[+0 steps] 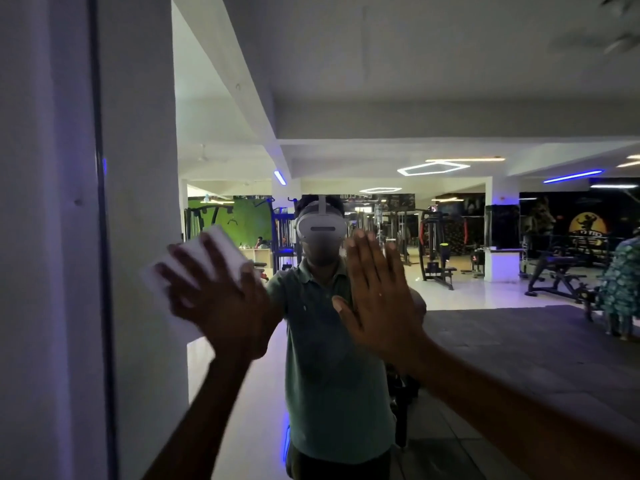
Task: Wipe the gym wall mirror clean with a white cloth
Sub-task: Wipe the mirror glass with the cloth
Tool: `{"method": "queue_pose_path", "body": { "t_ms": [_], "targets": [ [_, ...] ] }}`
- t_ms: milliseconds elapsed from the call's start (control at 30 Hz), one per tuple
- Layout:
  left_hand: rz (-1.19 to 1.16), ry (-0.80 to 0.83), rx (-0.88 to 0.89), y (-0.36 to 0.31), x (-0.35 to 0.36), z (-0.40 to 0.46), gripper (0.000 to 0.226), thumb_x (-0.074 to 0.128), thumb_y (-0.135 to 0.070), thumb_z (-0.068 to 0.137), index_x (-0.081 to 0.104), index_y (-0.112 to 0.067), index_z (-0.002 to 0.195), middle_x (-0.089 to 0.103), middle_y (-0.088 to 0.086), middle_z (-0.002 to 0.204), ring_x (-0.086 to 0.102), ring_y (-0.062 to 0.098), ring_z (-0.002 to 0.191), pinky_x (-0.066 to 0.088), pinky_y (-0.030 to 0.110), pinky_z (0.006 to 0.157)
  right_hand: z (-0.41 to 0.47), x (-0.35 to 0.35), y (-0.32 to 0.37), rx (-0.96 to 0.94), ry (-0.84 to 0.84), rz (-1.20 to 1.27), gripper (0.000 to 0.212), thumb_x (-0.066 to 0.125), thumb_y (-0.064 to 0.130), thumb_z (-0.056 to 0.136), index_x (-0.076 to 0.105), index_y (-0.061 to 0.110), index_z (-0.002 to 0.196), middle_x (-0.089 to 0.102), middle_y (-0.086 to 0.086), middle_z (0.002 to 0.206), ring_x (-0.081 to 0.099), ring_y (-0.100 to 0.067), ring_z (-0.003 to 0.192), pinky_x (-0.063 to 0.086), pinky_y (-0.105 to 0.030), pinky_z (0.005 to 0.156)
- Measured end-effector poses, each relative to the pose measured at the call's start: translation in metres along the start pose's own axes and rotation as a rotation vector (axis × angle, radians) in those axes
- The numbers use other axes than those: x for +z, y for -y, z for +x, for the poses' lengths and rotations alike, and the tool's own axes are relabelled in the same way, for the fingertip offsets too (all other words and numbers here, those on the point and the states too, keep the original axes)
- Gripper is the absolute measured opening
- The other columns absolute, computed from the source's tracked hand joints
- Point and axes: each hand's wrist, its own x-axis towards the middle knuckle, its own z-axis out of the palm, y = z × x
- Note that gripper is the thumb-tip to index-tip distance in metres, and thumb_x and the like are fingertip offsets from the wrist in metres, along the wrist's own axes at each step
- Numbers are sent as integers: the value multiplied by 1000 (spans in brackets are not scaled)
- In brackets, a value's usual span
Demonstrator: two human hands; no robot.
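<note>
Against the mirror (450, 98), left hand (214, 292) presses the white cloth (197, 268) (tilted up-right), fingers spread; right hand (377, 296) flat.

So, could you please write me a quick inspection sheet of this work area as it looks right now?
Surface: mirror on the wall, reflecting the gym; dark frame edge at its left.
Job's things: white cloth flat against the glass near the left edge.
Clutter: nothing seen.
Grips: left hand presses the cloth with spread fingers, blurred; right hand flat on the glass, fingers straight.
Cables: nothing seen.
Surroundings: reflected weight machines, bench, ceiling lights.
</note>
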Motion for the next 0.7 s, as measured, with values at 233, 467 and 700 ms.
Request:
{"method": "queue_pose_path", "body": {
  "t_ms": [233, 467, 700],
  "targets": [
    [-35, 79, 963, -68, 14, 13, 62, 24, -57, 109, 29, -30, 165, 19, 13, 174, 13, 43, 160, 23, 60, 124, 3, -28, -114, 163, -50, -110, 92, 20, 63, 105, 14, -7, 164, 3, -31, 173, 0, -47, 162, 9, -67, 128],
    [-76, -153, 70, -114, 12, 56, 64, 17, -53, 110, 11, -29, 169, 7, 14, 176, 5, 43, 161, 17, 59, 124, -8, -28, -147, 152, -63, -84, 94, 23, 64, 104, 17, -8, 163, 4, -33, 172, 3, -49, 161, 15, -71, 125],
    [-51, 43, 1123, -176, 30, 30, 64, 28, -58, 107, 32, -31, 165, 21, 11, 173, 15, 43, 159, 20, 58, 125, -9, -28, -155, 130, -76, -77, 93, 30, 63, 103, 20, -6, 163, 6, -31, 173, 5, -49, 161, 17, -71, 124]
  ]
}}
